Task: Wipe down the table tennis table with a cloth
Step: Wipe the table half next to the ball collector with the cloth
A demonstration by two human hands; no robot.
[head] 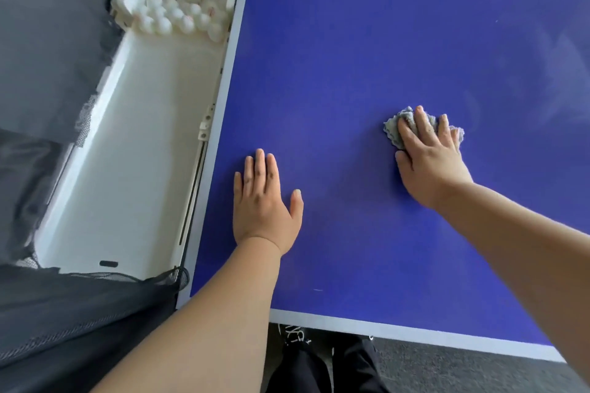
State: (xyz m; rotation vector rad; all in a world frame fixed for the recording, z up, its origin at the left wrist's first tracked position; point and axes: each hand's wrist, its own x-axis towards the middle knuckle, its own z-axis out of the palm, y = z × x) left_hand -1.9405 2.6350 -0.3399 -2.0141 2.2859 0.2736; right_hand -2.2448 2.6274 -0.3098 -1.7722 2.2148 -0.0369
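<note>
Head view: your right hand [431, 166] pressed a bunched grey cloth [393, 130] onto the blue worktop [351, 41], fingers [422, 120] spread and nearly straight over it, not clenched. The cloth lay under and just beyond them, well to the right of your left hand [261, 204], which rested palm-down with fingers together near the left edge. The right hand looked placed to carry the stroke forward.

cloth [392, 130]: on the table [367, 51], under the right hand [429, 166].
left hand [262, 209]: flat on the table, left of the cloth.
tray [127, 163]: against the table's left edge, balls [186, 11] in its far end.
</note>
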